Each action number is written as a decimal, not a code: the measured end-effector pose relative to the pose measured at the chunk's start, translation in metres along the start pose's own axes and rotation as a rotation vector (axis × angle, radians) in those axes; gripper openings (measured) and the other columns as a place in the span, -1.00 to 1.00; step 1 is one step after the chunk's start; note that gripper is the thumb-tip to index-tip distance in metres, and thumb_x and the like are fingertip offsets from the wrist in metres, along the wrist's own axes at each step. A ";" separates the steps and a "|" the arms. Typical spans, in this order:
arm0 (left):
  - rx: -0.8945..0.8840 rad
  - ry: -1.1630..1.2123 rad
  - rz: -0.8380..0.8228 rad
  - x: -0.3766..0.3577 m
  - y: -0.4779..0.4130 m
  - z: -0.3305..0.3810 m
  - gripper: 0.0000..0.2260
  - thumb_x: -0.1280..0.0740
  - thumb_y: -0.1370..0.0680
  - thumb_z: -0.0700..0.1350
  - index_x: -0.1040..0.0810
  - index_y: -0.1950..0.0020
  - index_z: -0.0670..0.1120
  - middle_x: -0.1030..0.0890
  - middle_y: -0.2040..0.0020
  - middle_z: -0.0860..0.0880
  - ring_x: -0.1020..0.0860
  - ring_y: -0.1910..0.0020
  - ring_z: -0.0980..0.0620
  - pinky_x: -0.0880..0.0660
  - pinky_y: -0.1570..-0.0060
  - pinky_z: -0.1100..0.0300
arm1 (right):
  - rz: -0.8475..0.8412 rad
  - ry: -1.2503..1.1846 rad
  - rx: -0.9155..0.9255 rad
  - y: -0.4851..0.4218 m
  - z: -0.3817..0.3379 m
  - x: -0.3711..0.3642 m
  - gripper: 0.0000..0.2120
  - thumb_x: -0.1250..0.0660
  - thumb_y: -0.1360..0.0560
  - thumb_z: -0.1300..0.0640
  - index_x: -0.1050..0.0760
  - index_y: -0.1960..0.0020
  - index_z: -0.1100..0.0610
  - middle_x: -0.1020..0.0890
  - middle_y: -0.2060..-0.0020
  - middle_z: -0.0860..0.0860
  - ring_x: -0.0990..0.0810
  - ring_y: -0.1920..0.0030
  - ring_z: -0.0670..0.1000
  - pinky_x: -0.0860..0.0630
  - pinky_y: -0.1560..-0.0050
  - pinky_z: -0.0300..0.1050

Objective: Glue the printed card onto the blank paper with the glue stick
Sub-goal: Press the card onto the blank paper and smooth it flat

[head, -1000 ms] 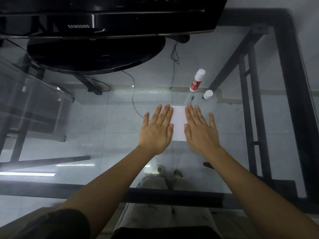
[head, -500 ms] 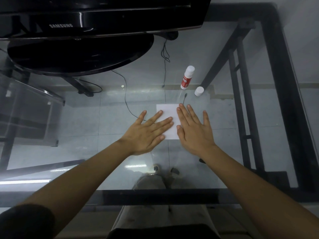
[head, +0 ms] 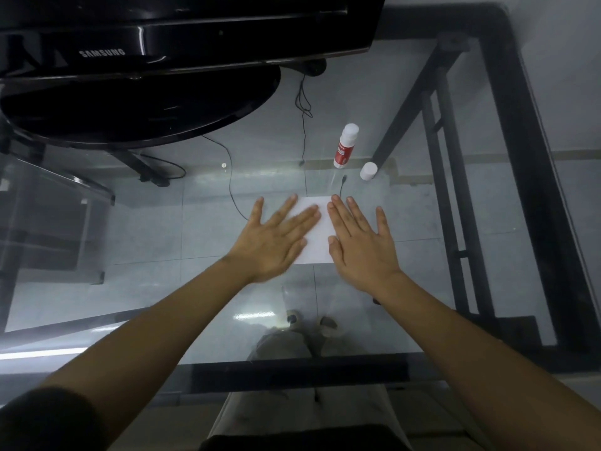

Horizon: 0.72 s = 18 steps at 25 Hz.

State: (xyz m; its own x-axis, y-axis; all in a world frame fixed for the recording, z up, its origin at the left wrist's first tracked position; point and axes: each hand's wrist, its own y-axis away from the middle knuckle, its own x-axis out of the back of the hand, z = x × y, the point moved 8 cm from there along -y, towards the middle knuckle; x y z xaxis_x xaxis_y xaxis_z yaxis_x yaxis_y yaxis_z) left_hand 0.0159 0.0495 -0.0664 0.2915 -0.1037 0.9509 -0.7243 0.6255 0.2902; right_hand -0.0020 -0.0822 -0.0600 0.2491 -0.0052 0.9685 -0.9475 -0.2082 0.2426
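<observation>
A white sheet of paper (head: 317, 236) lies flat on the glass table (head: 195, 222). My left hand (head: 276, 239) lies flat, fingers spread, over the sheet's left part. My right hand (head: 361, 245) presses flat on its right edge. No print shows on the visible white strip between the hands; I cannot tell the card from the blank paper. The red-and-white glue stick (head: 344, 146) stands uncapped beyond the sheet, with its white cap (head: 368, 171) beside it on the right.
A black Samsung monitor (head: 162, 43) on a round base (head: 140, 105) fills the far left. Thin cables (head: 304, 102) run under the glass. The black table frame (head: 520, 157) runs along the right and near edges. My legs show through the glass.
My left hand has turned and slid so its fingers point right across the sheet. The right hand has stayed pressed on the right edge. The view shifted slightly.
</observation>
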 end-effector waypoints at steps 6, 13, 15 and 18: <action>0.065 0.019 -0.001 0.009 0.002 0.002 -0.53 0.35 -0.55 0.17 0.38 -0.43 0.11 0.26 -0.49 0.13 0.41 -0.42 0.00 0.51 -0.25 -0.17 | 0.000 -0.001 -0.004 0.001 -0.001 0.001 -0.45 0.16 -0.57 -0.07 0.26 -0.47 0.07 0.14 -0.51 -0.02 0.20 -0.48 -0.01 0.26 -0.40 0.14; 0.200 0.010 0.030 0.007 -0.002 -0.029 -0.54 0.28 -0.58 0.15 0.37 -0.43 0.11 0.30 -0.44 0.14 0.42 -0.40 -0.01 0.37 -0.33 -0.23 | 0.000 0.002 -0.002 -0.001 -0.001 0.001 -0.44 0.17 -0.56 -0.08 0.26 -0.47 0.08 0.13 -0.51 -0.01 0.18 -0.49 0.01 0.28 -0.38 0.13; 0.183 0.082 0.060 0.006 0.002 -0.017 -0.53 0.28 -0.58 0.14 0.34 -0.45 0.08 0.27 -0.46 0.12 0.42 -0.40 0.03 0.35 -0.35 -0.13 | 0.006 0.005 -0.006 0.000 -0.001 0.000 -0.44 0.18 -0.56 -0.08 0.30 -0.46 0.07 0.16 -0.50 -0.01 0.19 -0.49 0.01 0.28 -0.39 0.14; 0.176 0.131 0.060 -0.005 0.009 0.009 -0.51 0.28 -0.57 0.15 0.35 -0.43 0.02 0.28 -0.46 0.05 0.44 -0.37 0.08 0.34 -0.36 0.02 | 0.021 0.026 0.009 0.001 -0.001 0.001 -0.45 0.23 -0.55 -0.09 0.44 -0.39 0.04 0.27 -0.46 -0.04 0.22 -0.48 0.02 0.31 -0.37 0.15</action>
State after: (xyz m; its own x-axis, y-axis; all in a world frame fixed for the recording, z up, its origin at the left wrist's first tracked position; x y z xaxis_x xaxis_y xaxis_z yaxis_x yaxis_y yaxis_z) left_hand 0.0025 0.0489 -0.0675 0.3154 0.0383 0.9482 -0.8370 0.4821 0.2589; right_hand -0.0024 -0.0816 -0.0586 0.2242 0.0155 0.9744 -0.9506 -0.2167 0.2221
